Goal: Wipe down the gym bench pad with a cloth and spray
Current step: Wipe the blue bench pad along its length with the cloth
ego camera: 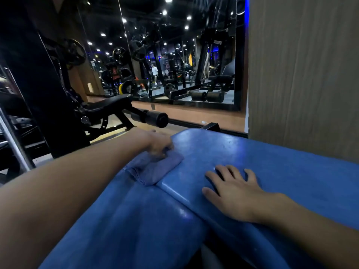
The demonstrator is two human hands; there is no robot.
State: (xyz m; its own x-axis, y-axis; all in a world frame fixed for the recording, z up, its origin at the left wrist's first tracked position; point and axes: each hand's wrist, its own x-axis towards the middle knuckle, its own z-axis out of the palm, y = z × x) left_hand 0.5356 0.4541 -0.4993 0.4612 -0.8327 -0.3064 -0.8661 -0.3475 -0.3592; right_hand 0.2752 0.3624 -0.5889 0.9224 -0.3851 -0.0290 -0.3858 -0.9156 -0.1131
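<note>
The blue gym bench pad (pixel 262 158) fills the lower view, split by a seam into two sections. Behind it a wall mirror (pixel 174 55) reflects gym machines, with a black bench (pixel 108 102) to the left. A folded blue-grey cloth (pixel 155 169) lies at the pad's left edge across the seam. The right hand (pixel 233 193) lies flat on the pad, fingers spread. The left hand (pixel 160 146) rests on the cloth, too blurred to tell its grip.
</note>
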